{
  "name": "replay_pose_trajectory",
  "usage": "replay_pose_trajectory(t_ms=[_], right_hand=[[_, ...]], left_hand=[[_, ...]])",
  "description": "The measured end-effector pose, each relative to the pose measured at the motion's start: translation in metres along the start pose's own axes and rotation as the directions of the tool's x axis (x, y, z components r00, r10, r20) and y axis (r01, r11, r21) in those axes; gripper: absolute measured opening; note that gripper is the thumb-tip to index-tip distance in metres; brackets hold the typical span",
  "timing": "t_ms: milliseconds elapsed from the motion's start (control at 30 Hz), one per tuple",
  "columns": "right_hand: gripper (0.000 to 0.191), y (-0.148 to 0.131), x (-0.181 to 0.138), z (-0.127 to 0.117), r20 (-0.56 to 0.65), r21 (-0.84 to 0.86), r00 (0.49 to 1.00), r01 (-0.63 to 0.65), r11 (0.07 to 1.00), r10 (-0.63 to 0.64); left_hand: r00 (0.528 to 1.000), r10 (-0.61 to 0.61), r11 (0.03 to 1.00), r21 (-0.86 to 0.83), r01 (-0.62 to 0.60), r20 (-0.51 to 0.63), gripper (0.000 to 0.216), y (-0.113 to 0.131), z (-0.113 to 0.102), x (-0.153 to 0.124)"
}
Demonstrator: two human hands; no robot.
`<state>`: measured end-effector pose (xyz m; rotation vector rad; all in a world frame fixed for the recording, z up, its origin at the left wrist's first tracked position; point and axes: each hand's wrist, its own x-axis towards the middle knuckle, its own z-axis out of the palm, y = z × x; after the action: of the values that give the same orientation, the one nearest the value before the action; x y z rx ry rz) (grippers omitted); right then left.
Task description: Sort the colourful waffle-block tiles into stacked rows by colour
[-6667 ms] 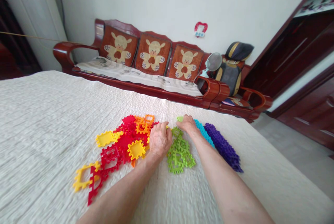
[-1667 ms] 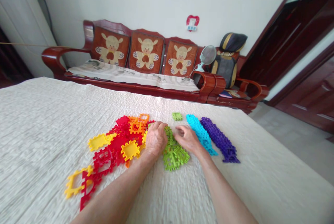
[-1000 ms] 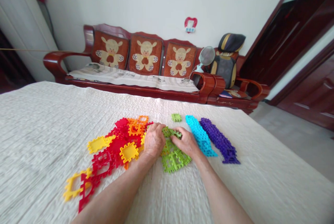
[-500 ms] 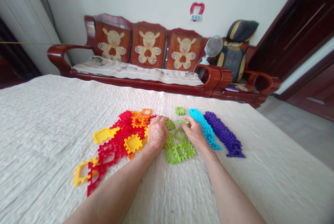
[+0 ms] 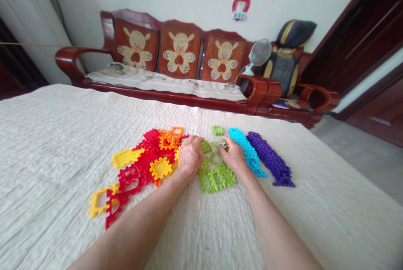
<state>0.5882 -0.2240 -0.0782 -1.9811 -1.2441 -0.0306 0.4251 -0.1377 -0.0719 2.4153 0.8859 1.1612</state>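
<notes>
Flat plastic interlocking tiles lie on a cream quilted bedspread (image 5: 63, 144). My left hand (image 5: 189, 156) rests curled at the left edge of a loose pile of green tiles (image 5: 217, 177); what its fingers grip is hidden. My right hand (image 5: 232, 155) pinches a green tile (image 5: 220, 144) just above that pile. One single green tile (image 5: 217, 130) lies farther away. To the right lie a cyan row of tiles (image 5: 248, 152) and a purple row of tiles (image 5: 270, 161).
A jumble of red, orange and yellow tiles (image 5: 141, 165) spreads left of my left hand. Beyond the bed stands a dark red wooden bench (image 5: 176, 89) with bear cushions, with a bag and small fan (image 5: 260, 53) at its right end. A dark wooden door (image 5: 362, 51) is on the right.
My right hand came back from the far single green tile to the green pile, took up one green tile and has lifted it slightly away. My left hand has stayed by the pile.
</notes>
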Motion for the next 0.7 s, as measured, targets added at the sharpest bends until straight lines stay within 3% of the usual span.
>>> replay_pose_trajectory(t_ms=[267, 367, 467, 700], right_hand=[[0.024, -0.013, -0.002, -0.016, 0.155, 0.008, 0.987, -0.032, 0.999, 0.03], [0.03, -0.02, -0.004, -0.018, 0.139, -0.05, 0.99, 0.018, 0.999, -0.01], [0.021, -0.022, -0.004, -0.012, 0.08, -0.043, 0.995, 0.056, 0.998, -0.052], [0.039, -0.036, -0.007, 0.004, 0.15, -0.022, 0.981, 0.128, 0.992, -0.123]], left_hand=[[0.985, -0.098, 0.985, -0.153, 0.076, -0.142, 0.035, -0.007, 0.005, 0.002], [0.976, -0.139, 0.974, -0.198, 0.105, -0.168, 0.035, -0.008, 0.006, 0.003], [0.972, -0.148, 0.972, -0.206, 0.11, -0.181, 0.034, -0.009, 0.008, 0.003], [0.978, -0.143, 0.978, -0.173, 0.116, -0.151, 0.036, -0.007, 0.007, 0.003]])
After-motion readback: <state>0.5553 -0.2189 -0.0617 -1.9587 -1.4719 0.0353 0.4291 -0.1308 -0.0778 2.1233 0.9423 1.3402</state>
